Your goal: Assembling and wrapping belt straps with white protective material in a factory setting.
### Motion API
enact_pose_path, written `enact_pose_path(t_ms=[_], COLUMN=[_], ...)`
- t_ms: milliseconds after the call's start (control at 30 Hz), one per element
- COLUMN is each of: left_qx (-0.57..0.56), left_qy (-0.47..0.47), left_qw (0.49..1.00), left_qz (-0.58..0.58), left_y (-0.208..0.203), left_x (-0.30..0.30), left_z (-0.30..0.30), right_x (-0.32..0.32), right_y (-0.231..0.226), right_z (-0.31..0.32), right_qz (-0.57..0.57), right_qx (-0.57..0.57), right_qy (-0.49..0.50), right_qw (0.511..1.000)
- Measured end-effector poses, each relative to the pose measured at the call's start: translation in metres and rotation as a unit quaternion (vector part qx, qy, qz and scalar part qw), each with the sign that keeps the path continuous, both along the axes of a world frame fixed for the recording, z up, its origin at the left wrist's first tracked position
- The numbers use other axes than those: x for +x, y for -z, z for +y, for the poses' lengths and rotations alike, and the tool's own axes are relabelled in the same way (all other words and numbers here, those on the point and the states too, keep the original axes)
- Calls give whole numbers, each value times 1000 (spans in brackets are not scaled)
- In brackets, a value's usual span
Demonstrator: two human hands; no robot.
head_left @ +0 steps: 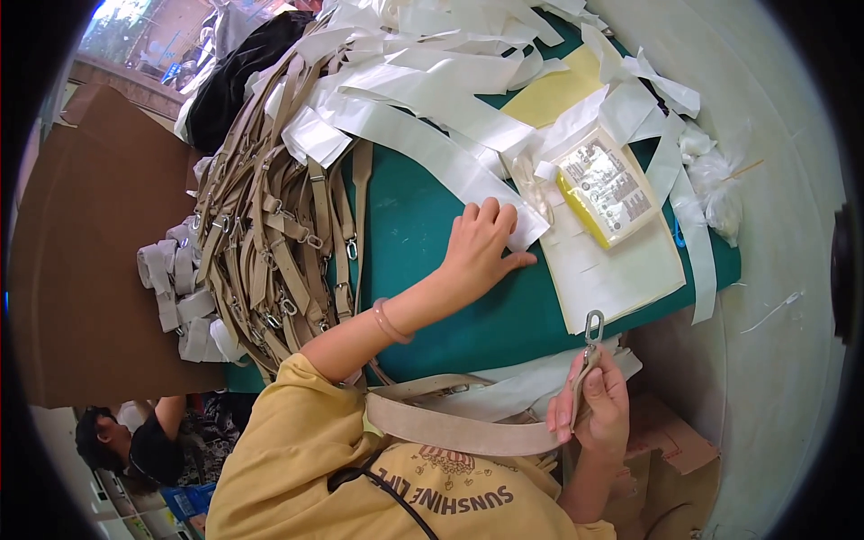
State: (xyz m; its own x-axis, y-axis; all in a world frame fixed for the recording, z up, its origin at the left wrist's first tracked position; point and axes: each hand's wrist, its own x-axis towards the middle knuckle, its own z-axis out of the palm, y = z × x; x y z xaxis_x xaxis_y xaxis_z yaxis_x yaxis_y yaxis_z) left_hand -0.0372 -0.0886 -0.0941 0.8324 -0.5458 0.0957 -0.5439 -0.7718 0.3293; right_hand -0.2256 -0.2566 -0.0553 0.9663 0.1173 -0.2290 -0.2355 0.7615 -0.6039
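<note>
Through the head view I have my right hand below the table's near edge, fingers folded and thumb pressed in, closed on the end of a beige strap; its metal clip stands up out of the grip, close to the edge of a cream sheet. The strap bows across the front of my yellow shirt, off the table. My left hand is over the green tabletop, fingers bent and thumb held out to the side, at the end of a long white strip; I cannot tell whether the fingertips pinch it or only rest there. For moving, the green surface opens from the left wrist back to the heap of beige straps, with a narrower band between the left thumb and the near edge. Loose white strips bound it at the far side, the sheet and a yellow-and-white packet on the right, a brown cardboard box beyond the heap on the left. What I can't make out: the right palm and the strap inside it are covered by fingers; the strap's other end is lost near my left elbow, where another beige length runs behind. The lens rim cuts off the box and darkens the corners, and a co-worker shows only partly at lower left.
</note>
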Motion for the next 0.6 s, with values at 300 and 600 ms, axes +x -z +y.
enact_pose_path(t_ms=[300,600], left_qx=[-25,-104], left_qy=[0,101], left_qw=[998,989], left_qz=[-64,13], left_y=[-4,-22], left_x=[-11,-51], left_z=[15,23], right_x=[-7,-6], right_y=[-2,10], right_z=[7,-1], right_qz=[11,72], right_qx=[44,-30], right_qy=[-19,-38], right_qw=[999,996])
